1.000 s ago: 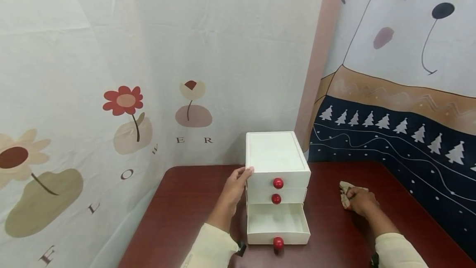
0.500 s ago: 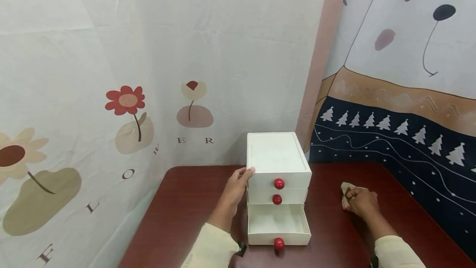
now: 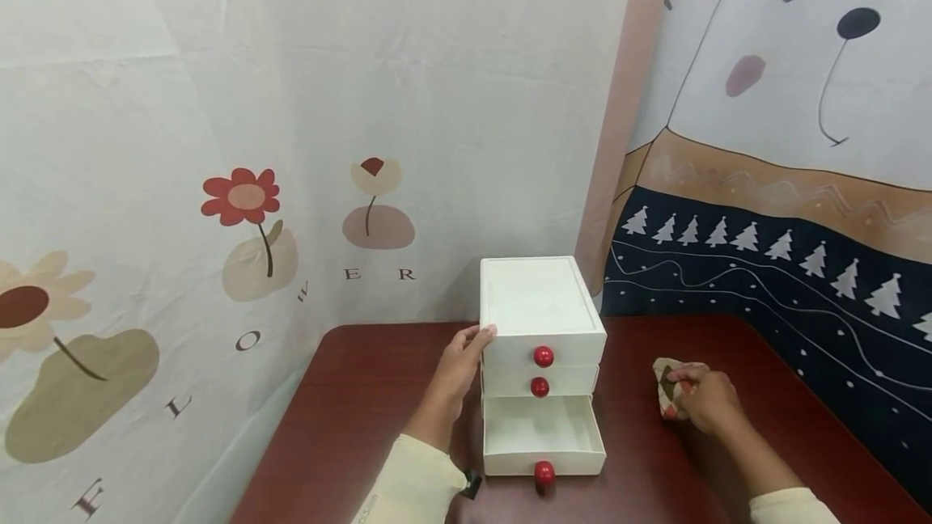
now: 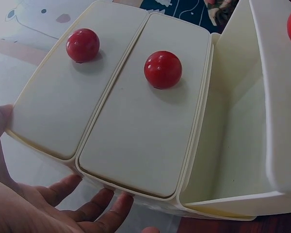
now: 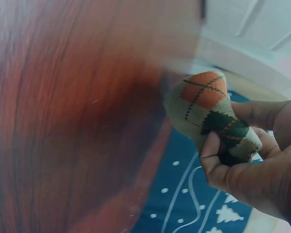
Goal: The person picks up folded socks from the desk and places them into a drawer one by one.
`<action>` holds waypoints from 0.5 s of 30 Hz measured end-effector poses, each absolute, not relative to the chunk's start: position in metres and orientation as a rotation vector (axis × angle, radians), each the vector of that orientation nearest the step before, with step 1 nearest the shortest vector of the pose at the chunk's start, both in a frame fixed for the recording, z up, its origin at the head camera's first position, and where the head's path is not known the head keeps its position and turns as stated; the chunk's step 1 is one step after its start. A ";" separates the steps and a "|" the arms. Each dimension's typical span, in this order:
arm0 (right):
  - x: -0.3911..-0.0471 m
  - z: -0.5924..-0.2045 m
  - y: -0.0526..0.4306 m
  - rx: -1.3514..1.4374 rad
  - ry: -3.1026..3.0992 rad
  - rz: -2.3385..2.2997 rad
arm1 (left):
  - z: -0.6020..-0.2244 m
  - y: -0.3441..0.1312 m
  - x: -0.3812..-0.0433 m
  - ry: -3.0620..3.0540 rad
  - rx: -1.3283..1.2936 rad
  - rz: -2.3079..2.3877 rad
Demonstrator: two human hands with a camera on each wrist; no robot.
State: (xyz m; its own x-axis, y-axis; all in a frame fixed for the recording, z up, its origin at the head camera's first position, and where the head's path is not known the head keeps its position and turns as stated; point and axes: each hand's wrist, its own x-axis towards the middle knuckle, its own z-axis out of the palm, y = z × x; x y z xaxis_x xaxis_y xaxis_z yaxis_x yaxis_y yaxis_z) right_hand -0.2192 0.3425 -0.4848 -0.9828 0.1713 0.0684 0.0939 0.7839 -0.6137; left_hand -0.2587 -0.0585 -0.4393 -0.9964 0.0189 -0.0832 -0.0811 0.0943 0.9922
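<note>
A white drawer cabinet [image 3: 539,297] with red ball knobs stands on the table. Its bottom drawer [image 3: 542,463] is pulled out, while the two upper ones are pushed in. My left hand [image 3: 459,370] rests against the cabinet's left side, thumb at the top front corner; in the left wrist view its fingers [image 4: 89,208] lie spread along that side. To the right of the cabinet, my right hand [image 3: 709,403] pinches a knitted argyle sock [image 5: 203,104], bunched up, beige with orange and dark green diamonds. The thumb and fingers cover part of it.
The dark red wooden table [image 3: 379,411] reaches back to a pale wall hanging [image 3: 437,103] printed with flowers. A bear-print cloth [image 3: 801,306] with navy and white trees hangs along the right side.
My right hand has shifted slightly left with the sock, which has turned so more of its orange and green pattern shows. My left hand and the cabinet stay in place.
</note>
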 end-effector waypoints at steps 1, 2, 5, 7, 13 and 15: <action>-0.216 -0.482 0.340 -0.189 -2.854 0.976 | -0.439 -0.059 -0.259 2.269 -0.064 2.062; -0.213 -0.480 0.337 -0.156 -2.854 0.970 | -0.439 -0.059 -0.259 2.270 -0.061 2.062; -0.202 -0.473 0.327 -0.077 -2.841 0.955 | -0.439 -0.059 -0.259 2.266 -0.053 2.064; -0.194 -0.470 0.320 -0.039 -2.809 0.953 | -0.439 -0.059 -0.259 2.267 -0.047 2.065; -0.173 -0.467 0.296 0.011 -2.692 0.948 | -0.439 -0.059 -0.259 2.269 -0.046 2.058; -0.168 -0.466 0.288 0.013 -2.674 0.974 | -0.439 -0.059 -0.259 2.268 -0.045 2.064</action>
State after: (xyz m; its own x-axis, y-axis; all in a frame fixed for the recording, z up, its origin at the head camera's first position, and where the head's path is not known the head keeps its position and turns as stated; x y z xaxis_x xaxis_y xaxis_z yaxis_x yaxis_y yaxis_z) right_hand -0.1680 0.2881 -0.4662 -0.9565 0.0916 0.2770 -0.1080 0.7709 -0.6277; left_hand -0.2591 -0.0588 -0.4388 -0.9968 0.0284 -0.0748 -0.0718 0.0947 0.9929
